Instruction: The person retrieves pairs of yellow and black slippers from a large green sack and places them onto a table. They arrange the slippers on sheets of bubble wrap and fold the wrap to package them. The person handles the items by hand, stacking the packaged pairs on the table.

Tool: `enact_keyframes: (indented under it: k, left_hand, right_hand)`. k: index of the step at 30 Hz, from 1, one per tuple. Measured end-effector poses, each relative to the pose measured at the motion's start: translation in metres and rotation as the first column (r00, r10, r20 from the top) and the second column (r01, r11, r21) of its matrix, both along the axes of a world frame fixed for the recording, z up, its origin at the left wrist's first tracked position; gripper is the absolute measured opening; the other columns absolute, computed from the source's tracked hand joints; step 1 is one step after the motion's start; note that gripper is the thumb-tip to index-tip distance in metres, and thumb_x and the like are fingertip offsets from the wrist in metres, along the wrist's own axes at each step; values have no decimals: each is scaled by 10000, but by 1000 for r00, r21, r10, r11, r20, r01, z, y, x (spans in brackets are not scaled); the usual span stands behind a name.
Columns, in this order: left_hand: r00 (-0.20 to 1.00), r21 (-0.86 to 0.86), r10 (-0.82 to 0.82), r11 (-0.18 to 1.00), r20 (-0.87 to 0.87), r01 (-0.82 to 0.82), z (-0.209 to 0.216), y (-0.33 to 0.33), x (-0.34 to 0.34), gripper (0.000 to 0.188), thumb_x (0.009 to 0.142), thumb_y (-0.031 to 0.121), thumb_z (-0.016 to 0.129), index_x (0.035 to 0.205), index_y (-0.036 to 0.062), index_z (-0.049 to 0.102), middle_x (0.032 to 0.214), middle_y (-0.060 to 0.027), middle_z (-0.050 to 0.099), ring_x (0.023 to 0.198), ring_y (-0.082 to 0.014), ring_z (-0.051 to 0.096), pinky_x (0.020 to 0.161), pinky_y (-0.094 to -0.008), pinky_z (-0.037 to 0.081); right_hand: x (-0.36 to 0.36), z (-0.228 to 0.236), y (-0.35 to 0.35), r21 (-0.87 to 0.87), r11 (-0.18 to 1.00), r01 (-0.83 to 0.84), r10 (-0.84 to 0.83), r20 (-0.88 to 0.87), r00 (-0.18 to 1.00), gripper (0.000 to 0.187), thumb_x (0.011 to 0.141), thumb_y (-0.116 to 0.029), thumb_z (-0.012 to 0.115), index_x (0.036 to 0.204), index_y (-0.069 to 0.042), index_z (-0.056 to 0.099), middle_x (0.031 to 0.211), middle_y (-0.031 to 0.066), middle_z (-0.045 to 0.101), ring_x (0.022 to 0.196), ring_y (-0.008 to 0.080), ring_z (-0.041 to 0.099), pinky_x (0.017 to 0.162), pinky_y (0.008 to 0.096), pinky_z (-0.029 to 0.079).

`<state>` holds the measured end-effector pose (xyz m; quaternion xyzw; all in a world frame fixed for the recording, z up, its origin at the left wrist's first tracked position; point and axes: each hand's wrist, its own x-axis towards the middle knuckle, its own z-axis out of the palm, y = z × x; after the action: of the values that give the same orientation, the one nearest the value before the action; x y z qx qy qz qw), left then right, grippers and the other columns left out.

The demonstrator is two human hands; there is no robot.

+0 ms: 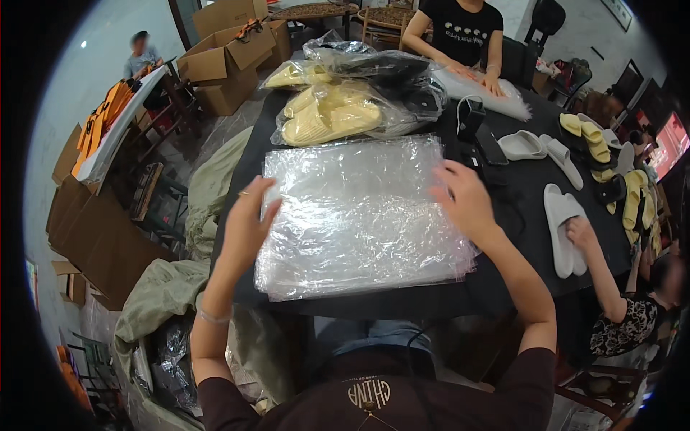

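Note:
A stack of clear plastic bags (352, 223) lies flat on the black-covered table in front of me, its surface wrinkled and shiny. My left hand (248, 219) is at the stack's left edge, thumb and fingers apart, with a ring on one finger. At the upper right edge is my right hand (463, 197), its fingers curved and spread, holding nothing that I can see. Just beyond the stack, yellow slippers (330, 115) lie packed in clear bags, beside dark bagged slippers (417, 93).
Across the table, a person's hands (492, 80) rest on more clear bags (474, 93). On the right, another person's hand (581, 233) touches white slippers (560, 215). A black device (471, 118) stands near loose grey slippers (523, 145). Cardboard boxes (223, 61) are behind left.

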<state>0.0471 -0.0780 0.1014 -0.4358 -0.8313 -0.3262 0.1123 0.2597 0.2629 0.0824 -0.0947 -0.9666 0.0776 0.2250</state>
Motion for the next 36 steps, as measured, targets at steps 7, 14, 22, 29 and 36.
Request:
enact_keyframes:
  k: [7,14,22,29,36]
  left_hand:
    - [994,-492,-53,871,-94,0,-74,0,17,668,882,540,440,1402,132,347,1482,-129,253,1375,-282,219,1100,-466,182]
    - [1000,-471,-14,882,-8,9,-83,-5,17,732,837,602,459,1417,174,329,1490,-140,234,1379,-289,214,1103,-464,166]
    - [997,-737,-75,673,17,64,-23,27,6,609,847,475,546,1310,91,452,1383,-179,397,1308,-324,338,1073,-471,245]
    - [970,-243,-23,969,-243,-38,-63,108,9,568,898,449,476,1353,114,423,1433,-157,341,1363,-331,231,1101,-483,158]
    - [995,-310,34,949,-94,-61,-94,106,5,658,881,525,425,1405,135,353,1476,-160,265,1382,-330,187,1115,-470,104]
  right_hand:
    - [-26,-66,-51,-102,974,-205,226,291,930,610,872,-531,480,1371,-192,392,1483,149,223,1369,353,198,1062,613,115]
    - [-27,-72,-52,-47,983,-180,186,331,925,671,860,-573,460,1414,-224,316,1502,149,158,1387,346,137,1037,663,66]
    - [-27,-68,-50,-46,980,-193,195,388,901,688,874,-612,391,1432,-224,279,1517,142,104,1398,337,99,1039,664,58]
    - [-29,-70,-49,-46,979,-200,201,404,892,716,878,-621,361,1447,-204,238,1521,144,100,1403,336,67,1038,666,55]
    - [-26,-72,-49,-43,978,-206,207,374,904,715,882,-613,362,1448,-195,236,1521,140,99,1404,336,57,1027,681,37]
